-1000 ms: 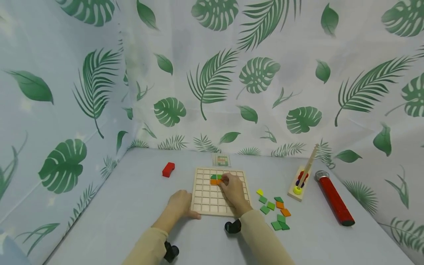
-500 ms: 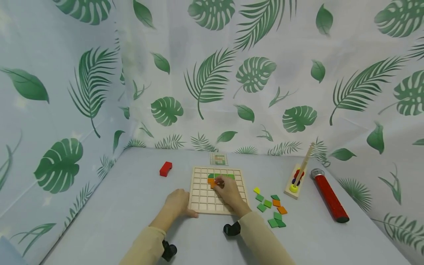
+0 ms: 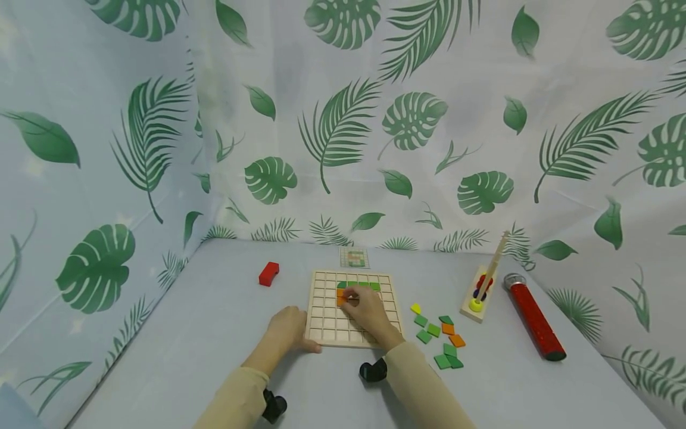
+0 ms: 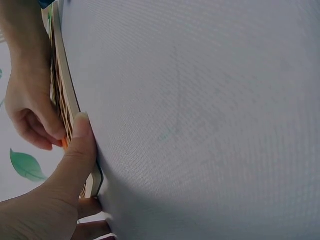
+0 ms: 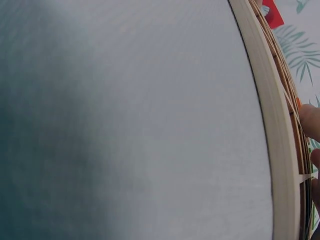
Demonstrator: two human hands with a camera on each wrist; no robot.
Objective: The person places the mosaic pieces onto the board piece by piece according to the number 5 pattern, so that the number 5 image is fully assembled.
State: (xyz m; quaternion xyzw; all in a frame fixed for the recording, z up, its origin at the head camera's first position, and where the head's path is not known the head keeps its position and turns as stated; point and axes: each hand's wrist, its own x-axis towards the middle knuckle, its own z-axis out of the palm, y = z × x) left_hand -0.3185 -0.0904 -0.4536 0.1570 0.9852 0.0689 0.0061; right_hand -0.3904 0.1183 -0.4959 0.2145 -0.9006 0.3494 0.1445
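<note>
Orange tile (image 3: 340, 302), in the far half of the wooden grid board (image 3: 325, 319), pinched between thumb and curled fingers of the right hand (image 3: 370, 310). Green tiles (image 3: 365, 286) (one row) set just beyond it. Left hand (image 3: 287, 327) gripping the board's near left corner, thumb along the front edge. Patterned card (image 3: 354, 257) behind the board; red block (image 3: 269, 274) to its left. Rightward on the worktop (image 3: 214, 310): loose tiles (image 3: 457, 340) (green, orange, yellow), wooden ring stand (image 3: 469, 312), red cylinder (image 3: 538, 322).

Head view evenly bright, shadows soft; wrist views dimmer, right one hazy, darkening toward left edge
</note>
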